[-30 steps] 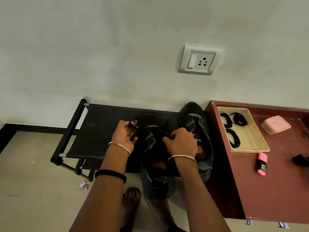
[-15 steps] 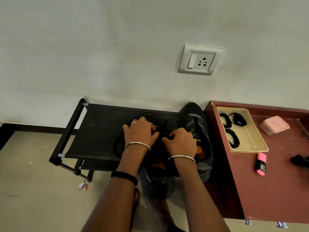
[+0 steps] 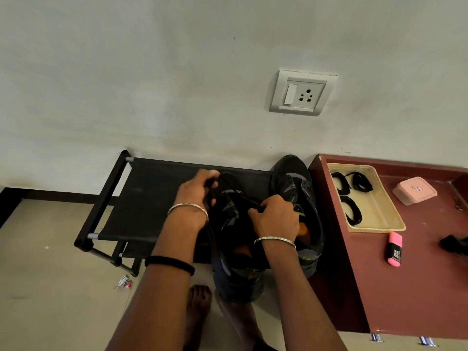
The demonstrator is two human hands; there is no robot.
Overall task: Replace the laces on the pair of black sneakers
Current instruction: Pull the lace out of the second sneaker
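Two black sneakers stand side by side on a black fabric shoe rack. The nearer sneaker is between my hands; the other sneaker sits to its right against the cabinet. My left hand pinches a black lace at the sneaker's toe end and holds it taut. My right hand grips the same lace over the sneaker's tongue. Part of the lace is hidden under my fingers.
A maroon cabinet stands right of the rack. On it lie a beige tray with coiled black laces, a pink box, a pink highlighter and a dark object. My bare feet are on the floor below.
My left hand swung from the sneaker's left side over to its middle, then back out towards the toe, drawing the lace taut. My right hand stayed on the tongue.
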